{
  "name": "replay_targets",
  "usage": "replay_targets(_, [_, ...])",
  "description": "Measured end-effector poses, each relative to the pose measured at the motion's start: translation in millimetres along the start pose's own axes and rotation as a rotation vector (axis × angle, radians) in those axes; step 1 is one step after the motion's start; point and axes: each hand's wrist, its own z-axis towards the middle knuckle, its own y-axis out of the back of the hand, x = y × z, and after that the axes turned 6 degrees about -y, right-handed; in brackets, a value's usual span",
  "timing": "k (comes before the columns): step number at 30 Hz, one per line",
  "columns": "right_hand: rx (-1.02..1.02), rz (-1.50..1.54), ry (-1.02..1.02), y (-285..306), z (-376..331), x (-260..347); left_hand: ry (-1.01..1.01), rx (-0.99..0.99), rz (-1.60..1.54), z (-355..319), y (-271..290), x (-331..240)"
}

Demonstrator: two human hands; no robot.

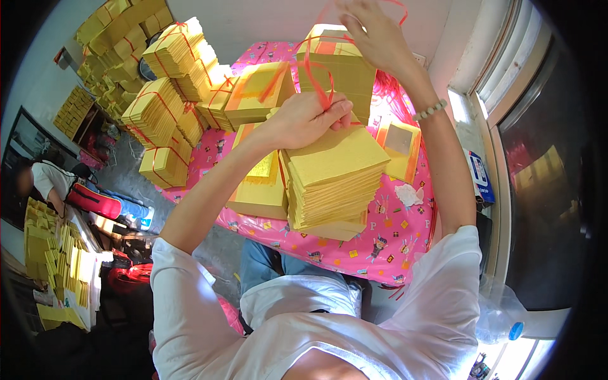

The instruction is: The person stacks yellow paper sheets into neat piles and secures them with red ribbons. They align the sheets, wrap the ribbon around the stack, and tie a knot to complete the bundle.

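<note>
My left hand [310, 120] is closed, resting on top of a stack of yellow paper [339, 168]. A loop of red ribbon [329, 88] rises from its fingers. Raised at the far side, my right hand [373, 35] has its fingers bent around the same red ribbon, which trails on both sides of it; the fingertips are partly hard to see. Behind the stack stands a tall yellow paper block [342, 76] with an orange band. To the left of the stack lies another yellow paper block [259, 196] with a shiny gold square on top.
A pink patterned cloth [342, 256] covers the table. Tied paper bundles [155, 111] pile up at the left. At the right are a yellow packet [399, 149], crumpled white tissue [410, 195] and loose red ribbons [389, 95]. Another person [57, 183] works at a far-left table.
</note>
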Motion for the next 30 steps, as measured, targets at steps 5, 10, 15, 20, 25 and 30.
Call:
replay_targets(5, [0.549,0.624,-0.176,20,-38,12,0.019,0.018,-0.017,-2,1,9])
replay_targets(10, [0.669,0.806,-0.19,34,-63,41,0.032,-0.007,-0.016,-1,-1,6])
replay_targets(15, [0.263,0.668,-0.302,15,-85,28,0.043,0.074,-0.173,-7,9,6])
replay_targets(20, [0.283,0.753,-0.466,14,-112,14,0.127,0.175,-0.2,-17,30,-4])
replay_targets(25, [0.308,0.884,-0.515,23,-124,26,0.004,0.039,-0.055,-23,27,0])
replay_targets(30, [0.254,0.914,-0.544,25,-130,27,0.08,-0.076,0.052,-28,22,-8])
